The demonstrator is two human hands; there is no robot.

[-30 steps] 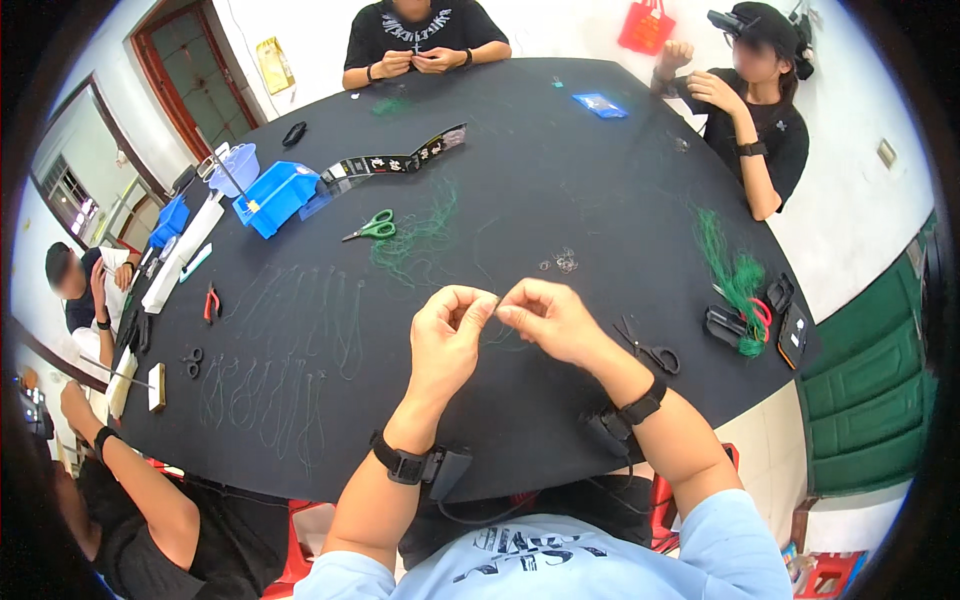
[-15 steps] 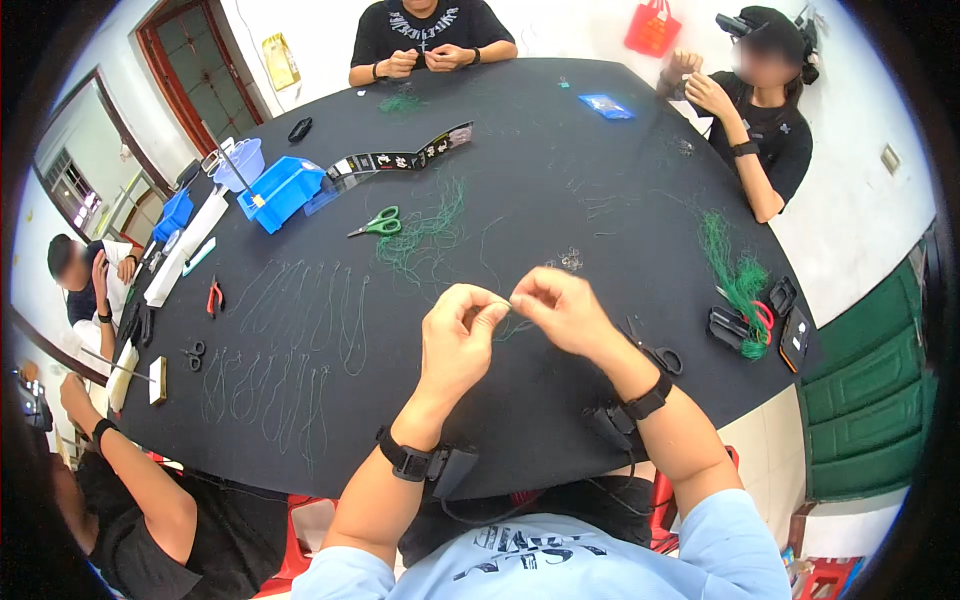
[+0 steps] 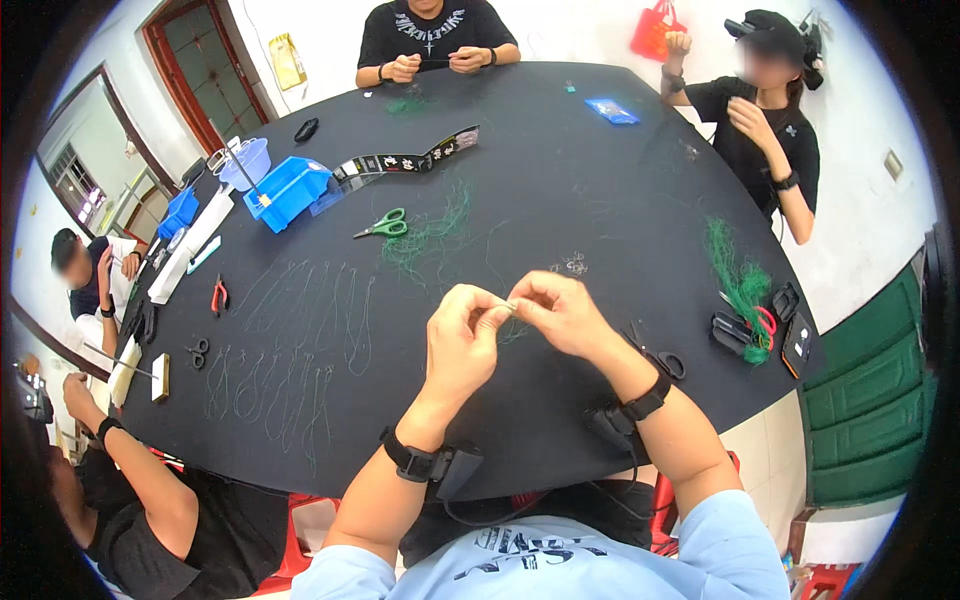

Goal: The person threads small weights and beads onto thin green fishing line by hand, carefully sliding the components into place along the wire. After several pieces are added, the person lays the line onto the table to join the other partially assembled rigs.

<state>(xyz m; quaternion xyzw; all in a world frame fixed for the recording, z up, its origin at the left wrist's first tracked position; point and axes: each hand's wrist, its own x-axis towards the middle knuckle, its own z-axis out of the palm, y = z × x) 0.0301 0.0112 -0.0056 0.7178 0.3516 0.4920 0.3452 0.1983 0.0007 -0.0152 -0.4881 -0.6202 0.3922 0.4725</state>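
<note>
My left hand [image 3: 463, 338] and my right hand [image 3: 566, 314] meet over the table, thumbs and forefingers pinched tip to tip. A fine green thread [image 3: 514, 331] shows just below the joined fingertips; anything smaller between them is too tiny to make out. Beyond my hands lies a loose tangle of green thread [image 3: 432, 240], with green-handled scissors [image 3: 384, 226] at its left edge. To the left, thin looped lines [image 3: 285, 388] are laid out in two rows. Several small metal pieces [image 3: 574, 264] sit just past my right hand, and dark scissors [image 3: 664, 362] lie beside my right wrist.
Red-handled pliers [image 3: 220, 296] and small black scissors [image 3: 199, 352] lie at left. A blue bin [image 3: 288, 194] and a folded black card strip [image 3: 405, 160] stand farther back. Another green thread bundle [image 3: 738, 270] lies at right. Several other people sit around the black table [image 3: 560, 420].
My fingertips stay pinched together, with my right fingers slightly closer to the left. Across the table, one person's hands have moved apart; the person at right has spread their hands too.
</note>
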